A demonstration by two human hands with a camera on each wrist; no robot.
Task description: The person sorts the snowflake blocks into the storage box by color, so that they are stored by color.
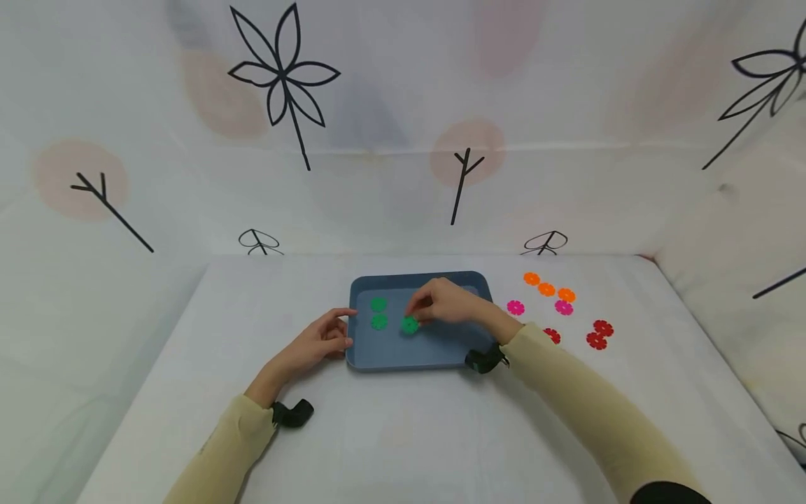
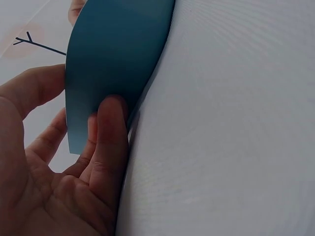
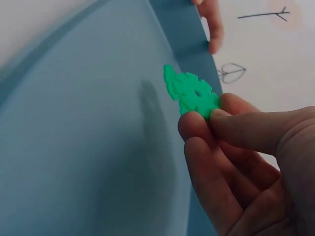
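Observation:
A blue-grey tray (image 1: 403, 360) lies on the white table. My left hand (image 1: 317, 341) holds its left edge, fingers bent at the rim. In the left wrist view one finger lies against the tray's outer wall (image 2: 118, 54). Over the tray's left half, my right hand (image 1: 447, 302) pinches a green flower-shaped disc (image 1: 410, 325) with a hole in its middle. The right wrist view shows this green disc (image 3: 197, 93) between thumb and fingers, its shadow on the tray floor. Two more green discs, one (image 1: 378, 304) behind the other (image 1: 379, 322), lie in the tray near my left hand.
Right of the tray lie loose flower-shaped discs: several orange (image 1: 546, 289), two pink (image 1: 515, 308) and several red (image 1: 596, 341), one partly behind my right sleeve (image 1: 585, 399). A white patterned cloth (image 1: 378, 196) hangs behind the table.

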